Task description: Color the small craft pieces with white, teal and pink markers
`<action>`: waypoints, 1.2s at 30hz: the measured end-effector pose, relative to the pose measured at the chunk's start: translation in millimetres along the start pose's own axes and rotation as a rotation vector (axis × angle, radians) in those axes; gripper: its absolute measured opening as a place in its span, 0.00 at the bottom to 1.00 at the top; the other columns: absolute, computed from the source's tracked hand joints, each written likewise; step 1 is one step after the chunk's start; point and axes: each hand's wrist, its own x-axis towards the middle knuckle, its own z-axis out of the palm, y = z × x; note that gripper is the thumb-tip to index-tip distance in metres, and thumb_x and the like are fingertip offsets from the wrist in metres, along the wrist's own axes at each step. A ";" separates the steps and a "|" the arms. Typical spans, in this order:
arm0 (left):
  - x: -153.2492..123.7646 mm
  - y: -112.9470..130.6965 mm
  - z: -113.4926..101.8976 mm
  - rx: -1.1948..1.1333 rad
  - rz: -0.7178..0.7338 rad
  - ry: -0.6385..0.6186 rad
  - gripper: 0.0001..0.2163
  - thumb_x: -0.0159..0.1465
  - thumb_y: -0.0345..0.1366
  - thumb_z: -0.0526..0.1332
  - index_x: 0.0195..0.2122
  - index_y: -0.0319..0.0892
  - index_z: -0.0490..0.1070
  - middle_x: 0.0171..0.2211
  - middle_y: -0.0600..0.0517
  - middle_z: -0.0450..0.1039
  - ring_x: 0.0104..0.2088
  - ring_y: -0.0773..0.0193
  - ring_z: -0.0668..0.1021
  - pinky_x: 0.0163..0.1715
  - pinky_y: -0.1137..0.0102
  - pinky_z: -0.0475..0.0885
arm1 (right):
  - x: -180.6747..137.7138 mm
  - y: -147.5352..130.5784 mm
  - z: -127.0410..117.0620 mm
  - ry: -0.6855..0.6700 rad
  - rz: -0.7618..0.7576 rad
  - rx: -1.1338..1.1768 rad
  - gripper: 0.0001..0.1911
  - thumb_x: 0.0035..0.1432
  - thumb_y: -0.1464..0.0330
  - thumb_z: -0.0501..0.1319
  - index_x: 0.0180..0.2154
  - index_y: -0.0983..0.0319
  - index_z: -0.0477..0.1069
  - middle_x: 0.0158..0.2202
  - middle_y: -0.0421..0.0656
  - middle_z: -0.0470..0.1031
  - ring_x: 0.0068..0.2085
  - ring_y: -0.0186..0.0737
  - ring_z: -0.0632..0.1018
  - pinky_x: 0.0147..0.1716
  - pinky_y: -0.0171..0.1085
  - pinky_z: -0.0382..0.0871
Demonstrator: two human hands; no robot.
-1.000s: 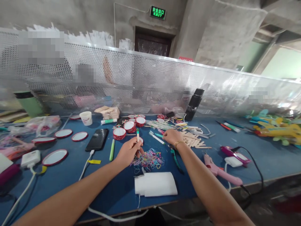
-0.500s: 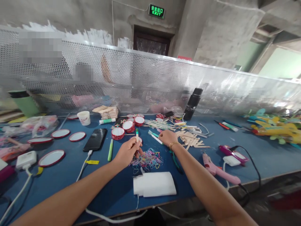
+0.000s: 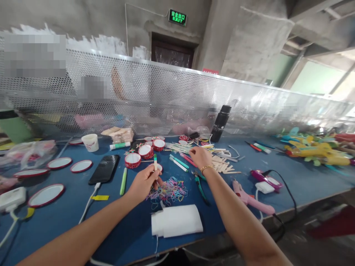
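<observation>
My left hand (image 3: 145, 183) pinches a flat wooden craft stick (image 3: 155, 160) upright, its upper end coloured green. Just below those fingers lies a loose heap of multicoloured small rubber bands (image 3: 173, 190). My right hand (image 3: 200, 159) is over the table with its fingers curled together; what they hold, if anything, is hidden. It is beside a pink marker (image 3: 188, 160) and a pile of plain craft sticks (image 3: 225, 165). Left of it are a teal marker (image 3: 180, 161) and a white marker (image 3: 178, 164). Green-handled pliers (image 3: 201, 189) lie below the right wrist.
A white packet (image 3: 177, 221) sits at the front edge. Red-rimmed round tins (image 3: 132, 160) and a black phone (image 3: 104, 169) are to the left. A pink glue gun (image 3: 253, 199) lies right; a black bottle (image 3: 221, 124) stands before the perforated metal screen (image 3: 172, 99).
My right hand has moved from beside the teal and white markers toward the pink marker and stick pile. The left hand still holds the craft stick. The view has shifted slightly right.
</observation>
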 end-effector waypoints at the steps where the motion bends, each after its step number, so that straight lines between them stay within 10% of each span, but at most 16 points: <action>1: 0.1 0.5 0.2 0.001 -0.002 0.004 0.14 0.64 0.49 0.56 0.35 0.42 0.67 0.24 0.53 0.78 0.19 0.67 0.73 0.21 0.73 0.64 | 1.3 3.0 -1.5 0.002 0.017 -0.011 0.15 0.62 0.62 0.55 0.41 0.55 0.80 0.43 0.44 0.82 0.46 0.44 0.79 0.43 0.37 0.64; 14: -0.9 3.3 1.6 -0.005 -0.012 0.006 0.14 0.63 0.50 0.57 0.34 0.43 0.67 0.23 0.53 0.77 0.19 0.67 0.73 0.21 0.73 0.64 | 4.3 8.2 16.4 -0.202 0.063 -0.124 0.13 0.55 0.66 0.62 0.40 0.60 0.82 0.44 0.53 0.81 0.48 0.51 0.80 0.48 0.44 0.67; 36: -0.8 3.6 2.3 -0.023 -0.024 -0.001 0.16 0.62 0.52 0.57 0.34 0.43 0.67 0.22 0.53 0.77 0.18 0.66 0.73 0.20 0.73 0.64 | -4.3 0.5 -3.6 -0.169 0.037 -0.093 0.10 0.54 0.69 0.62 0.38 0.58 0.80 0.43 0.50 0.81 0.49 0.51 0.79 0.51 0.48 0.62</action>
